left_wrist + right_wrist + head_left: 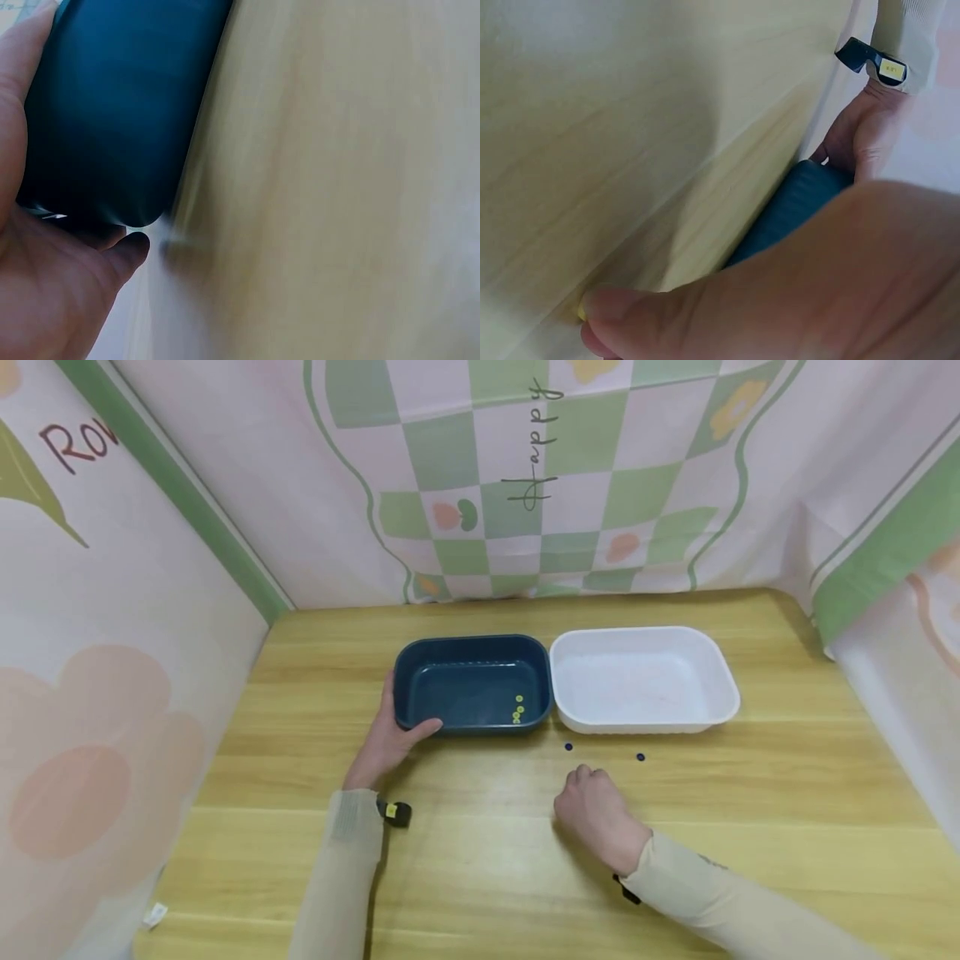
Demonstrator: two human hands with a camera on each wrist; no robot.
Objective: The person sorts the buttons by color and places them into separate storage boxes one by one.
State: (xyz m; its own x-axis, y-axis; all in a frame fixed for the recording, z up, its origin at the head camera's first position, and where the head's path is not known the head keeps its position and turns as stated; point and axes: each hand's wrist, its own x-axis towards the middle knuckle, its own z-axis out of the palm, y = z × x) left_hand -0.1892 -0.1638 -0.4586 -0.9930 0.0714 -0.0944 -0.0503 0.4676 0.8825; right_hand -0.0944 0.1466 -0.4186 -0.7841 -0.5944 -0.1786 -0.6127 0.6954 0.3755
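My left hand [388, 735] holds the left end of a dark blue plastic basin [471, 728], thumb at the near rim and fingers along the side. The left wrist view shows this hand [52, 285] against the basin's outer wall [112, 127]. Several small yellow buttons [519, 699] lie in the basin's right part. Over the table in front of the basins, my right hand [597, 817] pinches a small yellow button [582, 310] between thumb and finger, mostly hidden by the fingertips. Beyond that hand lie two dark blue buttons [568, 747], one further right [641, 757].
A white basin [645, 727] stands right beside the dark blue one on the wooden table [480, 860]. Printed curtains [510, 552] hang behind the table and at both sides. A small white tag [155, 916] shows near the left table edge.
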